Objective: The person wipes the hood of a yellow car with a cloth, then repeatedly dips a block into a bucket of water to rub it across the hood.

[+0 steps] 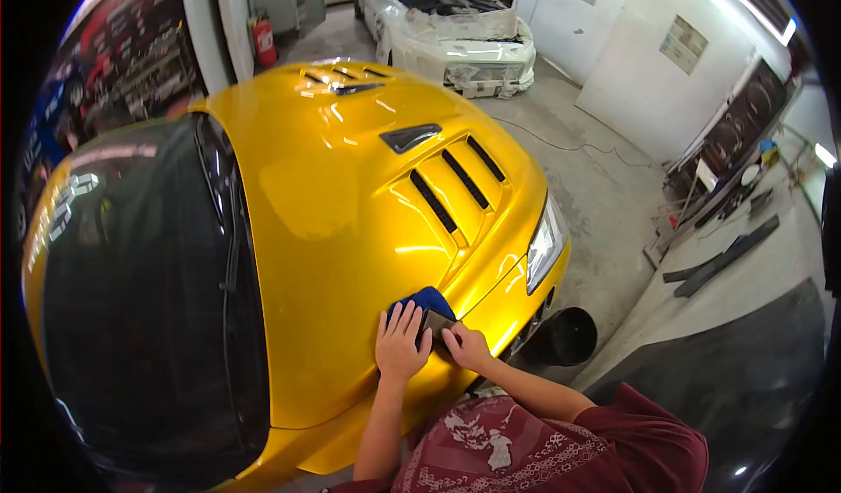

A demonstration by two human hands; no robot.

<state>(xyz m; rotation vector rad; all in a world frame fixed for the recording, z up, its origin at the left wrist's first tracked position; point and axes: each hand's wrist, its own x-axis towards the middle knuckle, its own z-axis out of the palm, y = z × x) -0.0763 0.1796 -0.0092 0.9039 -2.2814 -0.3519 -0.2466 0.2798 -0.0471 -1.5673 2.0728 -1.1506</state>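
Observation:
A glossy yellow car hood (324,230) with black slatted vents fills the middle of the view. On its near side, close to the fender edge, lies a blue cloth (429,299). My left hand (401,340) rests flat with its fingers stretched out, touching the cloth's near left edge. Just right of it, my right hand (466,345) has its fingers closed at the edge of a small dark flat piece (440,324) that lies against the cloth.
The dark windshield (149,291) is at left and the headlight (545,243) at right. A black bucket (562,335) stands on the floor beside the bumper. Farther off are a white car (455,37), a red fire extinguisher (264,42) and long black strips (727,256) at right.

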